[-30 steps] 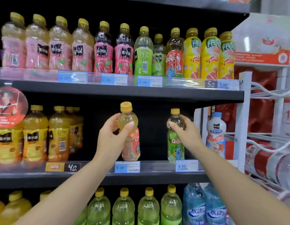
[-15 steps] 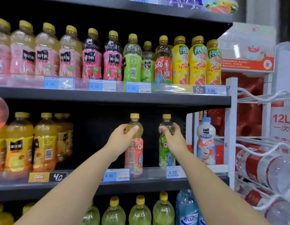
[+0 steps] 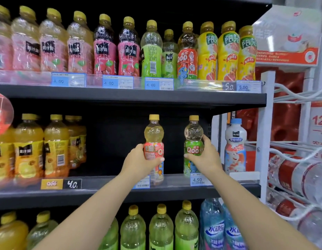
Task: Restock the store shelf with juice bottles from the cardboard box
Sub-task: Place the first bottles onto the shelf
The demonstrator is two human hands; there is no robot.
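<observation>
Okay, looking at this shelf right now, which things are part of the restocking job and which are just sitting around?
Part of the job:
left hand
pink-label Qoo bottle
right hand
green-label Qoo bottle
middle shelf

Just there:
orange juice bottles
white milk-drink bottle
blue water bottles
4.50 price tag

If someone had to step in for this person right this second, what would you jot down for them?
Left hand: wrapped around the pink-label bottle, upright, base at the middle shelf.
Right hand: gripping the green-label bottle, upright on the same shelf.
Done: both bottles are at the shelf front, in the gap beside the orange juice bottles.
Left: release them and fill the gap. The cardboard box is out of view.
</observation>
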